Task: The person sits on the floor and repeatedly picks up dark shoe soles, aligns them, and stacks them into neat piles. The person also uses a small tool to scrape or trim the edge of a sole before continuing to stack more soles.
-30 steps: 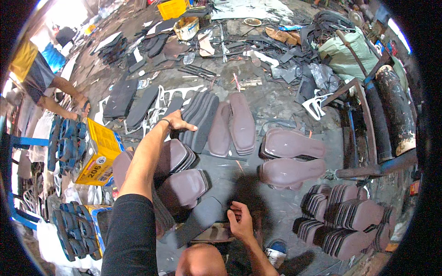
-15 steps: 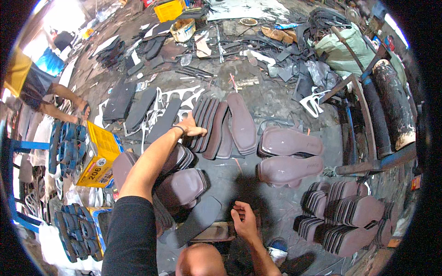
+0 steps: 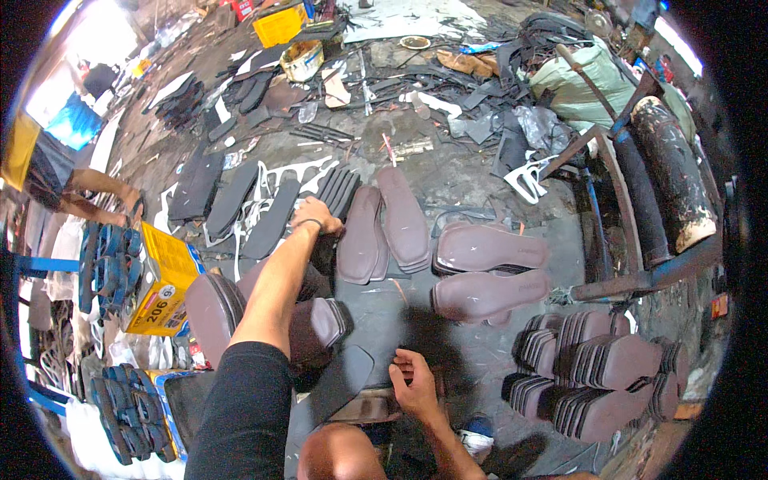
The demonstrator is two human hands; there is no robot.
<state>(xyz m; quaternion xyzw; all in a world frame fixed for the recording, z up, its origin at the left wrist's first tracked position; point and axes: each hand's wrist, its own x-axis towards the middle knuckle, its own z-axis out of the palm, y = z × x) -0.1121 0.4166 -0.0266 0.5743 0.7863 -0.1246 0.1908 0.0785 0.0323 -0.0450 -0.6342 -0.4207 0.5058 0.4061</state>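
My left hand (image 3: 316,214) reaches far forward and is closed round the near part of a row of dark shoe soles (image 3: 339,189) standing on edge. How its fingers grip them is partly hidden. Just right of it, a brown sole (image 3: 360,236) lies on top of others, beside a low stack of brown soles (image 3: 402,216). My right hand (image 3: 414,384) hovers by my knee, its fingers loosely bent and a little apart, with nothing seen in it. A single dark sole (image 3: 340,388) lies between my arms.
Brown sole stacks (image 3: 492,246) lie to the right, with leaning rows (image 3: 616,360) nearer me. Black soles (image 3: 274,216) and white cut-out scraps lie left of my hand. A yellow box (image 3: 164,284) and blue-strapped sandals (image 3: 116,264) stand left, near another person's hands (image 3: 132,204). A metal frame (image 3: 648,280) stands right.
My left hand and the row of soles have drawn away from the brown sole beside them, which now shows its flat face. The right hand has barely moved; the view has shifted slightly.
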